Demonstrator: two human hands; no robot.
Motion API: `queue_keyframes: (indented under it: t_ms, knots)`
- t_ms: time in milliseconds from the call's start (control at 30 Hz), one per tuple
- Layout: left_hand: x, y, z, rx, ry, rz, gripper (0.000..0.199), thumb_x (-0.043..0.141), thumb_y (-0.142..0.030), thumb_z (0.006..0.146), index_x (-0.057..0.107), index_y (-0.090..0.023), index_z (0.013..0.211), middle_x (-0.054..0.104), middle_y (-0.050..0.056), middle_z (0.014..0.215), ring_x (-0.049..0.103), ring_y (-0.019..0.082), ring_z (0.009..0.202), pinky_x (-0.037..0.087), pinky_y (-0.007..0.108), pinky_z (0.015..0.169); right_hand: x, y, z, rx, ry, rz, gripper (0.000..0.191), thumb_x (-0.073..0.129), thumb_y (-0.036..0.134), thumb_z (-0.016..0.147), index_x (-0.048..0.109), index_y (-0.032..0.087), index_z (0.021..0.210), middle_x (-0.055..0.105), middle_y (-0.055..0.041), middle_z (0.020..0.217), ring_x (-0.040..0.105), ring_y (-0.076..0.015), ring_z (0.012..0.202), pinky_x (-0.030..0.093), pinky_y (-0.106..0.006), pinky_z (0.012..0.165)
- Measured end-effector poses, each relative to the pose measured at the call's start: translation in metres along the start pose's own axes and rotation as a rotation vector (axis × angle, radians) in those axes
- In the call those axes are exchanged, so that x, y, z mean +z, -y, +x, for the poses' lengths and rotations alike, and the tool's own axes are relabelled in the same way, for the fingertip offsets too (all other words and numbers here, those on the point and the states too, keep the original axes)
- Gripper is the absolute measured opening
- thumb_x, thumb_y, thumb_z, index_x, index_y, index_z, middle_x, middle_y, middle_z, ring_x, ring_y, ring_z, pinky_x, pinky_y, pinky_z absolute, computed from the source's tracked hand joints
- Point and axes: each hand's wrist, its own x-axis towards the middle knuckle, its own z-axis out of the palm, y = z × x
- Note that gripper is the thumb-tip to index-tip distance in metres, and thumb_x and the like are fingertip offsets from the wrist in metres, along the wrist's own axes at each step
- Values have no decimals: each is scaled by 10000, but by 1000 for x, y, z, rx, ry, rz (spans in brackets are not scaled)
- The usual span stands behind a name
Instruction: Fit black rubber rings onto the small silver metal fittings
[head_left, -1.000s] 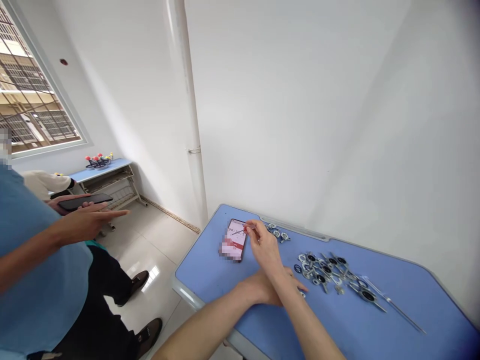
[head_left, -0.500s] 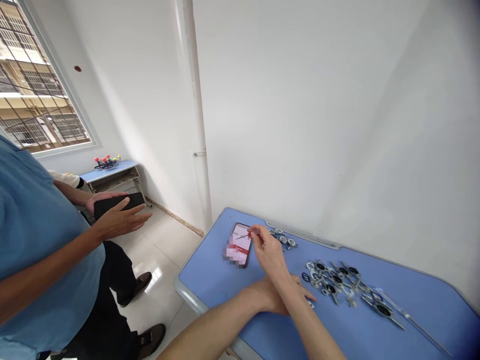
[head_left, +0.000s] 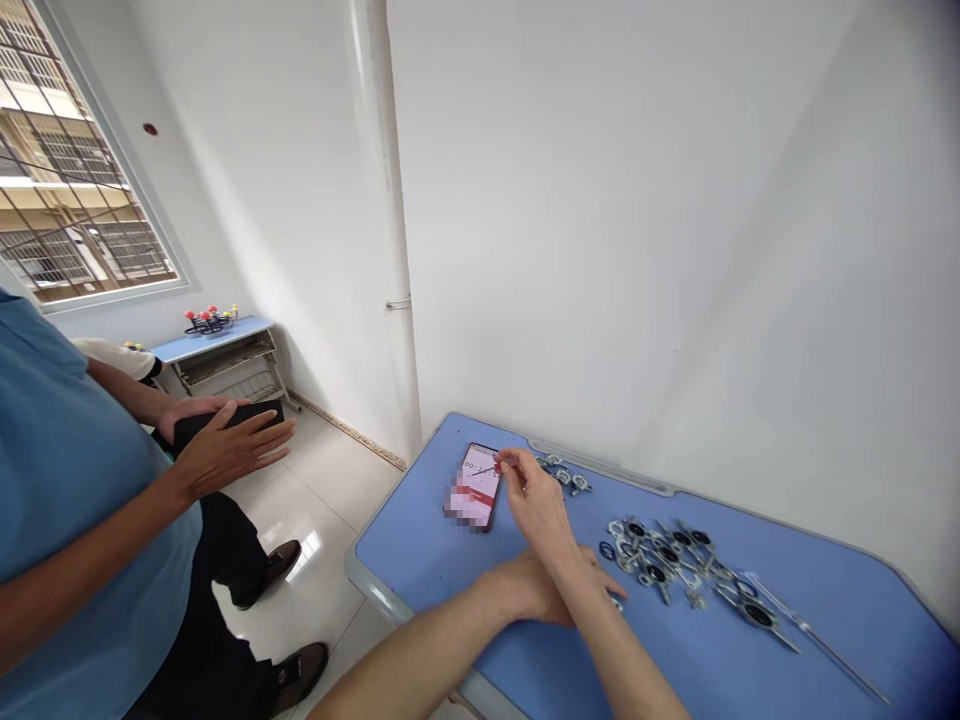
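My right hand [head_left: 534, 495] reaches over my left wrist with thumb and fingers pinched on a thin dark rod [head_left: 482, 471] with a red end, possibly a small screwdriver. The rod points left across the screen of a phone [head_left: 480, 488] that shows a running timer and lies face up on the blue table [head_left: 420, 530]. My left hand [head_left: 551, 590] rests low on the table, partly hidden by my right forearm, its visible fingers stretched out to the right. A small silvery piece [head_left: 616, 604] lies by those fingertips.
Shiny metal parts with black rings [head_left: 667, 555] are heaped right of my hands, with a smaller group [head_left: 564, 478] behind my right hand. A thin rod [head_left: 825, 640] lies at right. A person in a blue shirt [head_left: 82, 500] stands left, holding a black object [head_left: 259, 412].
The timer digits look different. The other person's hands have shifted slightly left and down in view. My hands keep their pose; the view has moved slightly.
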Motion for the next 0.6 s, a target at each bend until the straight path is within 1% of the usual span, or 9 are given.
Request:
queue_keyframes:
  t_ms: [67, 133, 167, 267, 333, 400, 500, 600]
  knots:
    - [-4, -4, -2, -9, -3, -25, 329, 613, -198, 841, 616, -177, 1169, 635, 63, 1145, 581, 202, 1084, 428, 260, 997, 0, 0, 0, -1, -3, -4, 220, 381, 277, 869, 566, 212, 968, 706, -92, 927, 668, -245, 854, 493, -393, 757]
    - [-8, -9, -5, -24, -10, -61, 316, 625, -182, 825, 628, -185, 1141, 635, 39, 1143, 584, 188, 1092, 433, 252, 982, 0, -1, 0, -3, -8, -4, 217, 389, 286, 864, 566, 210, 963, 707, -92, 917, 667, -244, 846, 496, -395, 761]
    - [-10, -11, -7, -46, -60, -67, 311, 605, -164, 829, 628, -211, 1136, 629, 9, 1148, 581, 174, 1101, 424, 245, 986, 0, -2, 1, -3, -12, -1, 215, 393, 290, 861, 566, 209, 959, 707, -93, 914, 667, -243, 844, 498, -394, 762]
    - [-13, -16, -9, -112, -56, -57, 313, 607, -158, 819, 633, -262, 1113, 626, -32, 1127, 590, 157, 1079, 413, 238, 982, 0, -2, 2, 8, -24, 10, 213, 401, 294, 851, 565, 207, 956, 704, -96, 912, 668, -242, 845, 500, -393, 764]
    - [-13, -15, -8, -116, -35, -61, 327, 600, -156, 824, 630, -252, 1135, 620, -22, 1138, 594, 161, 1070, 416, 236, 978, -2, 0, 2, 31, -35, 31, 219, 407, 299, 850, 558, 202, 975, 701, -96, 902, 672, -240, 843, 501, -388, 760]
    - [-12, -12, -6, -87, 1, -71, 327, 605, -163, 829, 633, -210, 1151, 622, 20, 1141, 599, 180, 1063, 427, 233, 965, -4, 3, 0, 58, -54, 65, 238, 417, 315, 855, 547, 193, 1014, 694, -88, 871, 673, -233, 823, 501, -376, 749]
    - [-7, -7, -4, -49, -8, -83, 333, 606, -175, 837, 624, -185, 1169, 625, 62, 1164, 592, 220, 1059, 447, 301, 964, -9, 8, -3, 100, -114, 111, 278, 443, 359, 865, 543, 181, 1053, 662, -53, 765, 650, -213, 731, 497, -352, 703]
    - [-2, -3, -4, -32, -23, -116, 327, 582, -184, 851, 615, -162, 1175, 621, 77, 1178, 566, 233, 1095, 441, 349, 987, -13, 12, -7, 152, -182, 201, 323, 463, 401, 867, 545, 174, 1083, 587, -1, 660, 597, -178, 602, 489, -313, 605]
